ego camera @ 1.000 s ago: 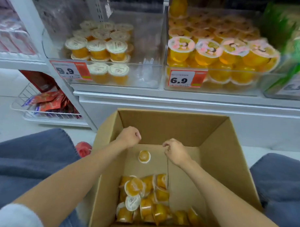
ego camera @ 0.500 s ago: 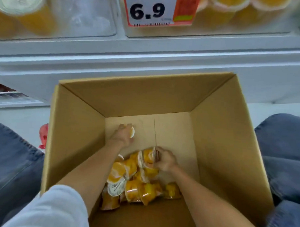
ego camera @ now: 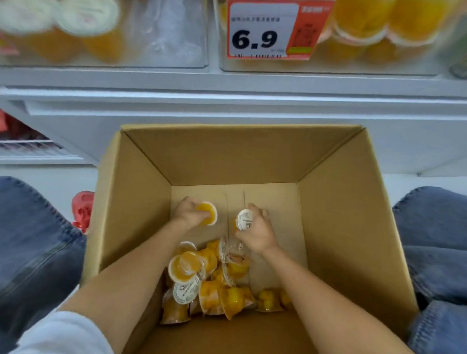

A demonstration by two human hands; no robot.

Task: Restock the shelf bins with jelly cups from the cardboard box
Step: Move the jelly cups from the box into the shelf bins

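Holding one jelly cup each, both hands were low inside the cardboard box [ego camera: 136, 200]. The left hand [ego camera: 190, 215] had its fingers curled around the left cup [ego camera: 207, 213], which lay on its side with the orange part showing. The right hand [ego camera: 257, 230] gripped the right cup [ego camera: 243, 219], with the white printed lid turned toward the left hand. Half a second earlier the left hand was only reaching the single cup at the far end, and the right hand was digging in the pile; now both had a cup and were a little apart from each other. The pile of cups [ego camera: 210, 282] stayed behind the hands, under the forearms, near the person. I judged that the picking step was finished and the carrying step was next. The clear bin [ego camera: 166, 28], high above and beyond the left hand, seemed to have free space. The bin with the price tag [ego camera: 269, 27] looked fuller, though blur hid much.
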